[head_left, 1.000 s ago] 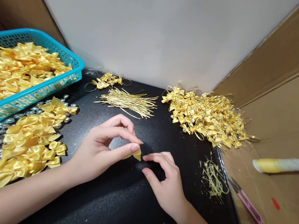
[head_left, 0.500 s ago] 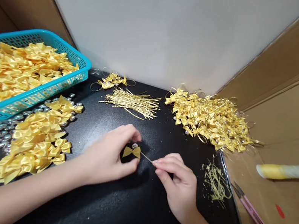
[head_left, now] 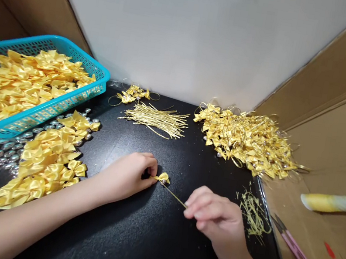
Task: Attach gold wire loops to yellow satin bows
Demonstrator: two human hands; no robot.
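Note:
Over the middle of the black table, my left hand (head_left: 137,174) pinches one end of a small yellow ribbon bow (head_left: 163,177) between thumb and fingertips. A silvery bead (head_left: 163,182) sits at the bow's centre. From there a thin gold cord (head_left: 175,196) runs taut down to the right. Its far end is between the fingertips of my right hand (head_left: 216,216). Behind my hands lies a bundle of cut gold cords (head_left: 157,120). Loose yellow bows (head_left: 45,157) are heaped left of my left hand, beside silvery beads (head_left: 3,152).
A turquoise basket (head_left: 102,78) full of yellow bows stands at the left. Finished-looking bows with cord loops (head_left: 247,139) are piled at the back right. Cord scraps (head_left: 254,216), pink-handled snips (head_left: 296,252) and a yellow-and-white roll (head_left: 336,202) lie on the right.
My left hand has closed onto the bow's end, and the bow has turned over toward its shinier side. My right hand has drawn the cord further right and slightly down.

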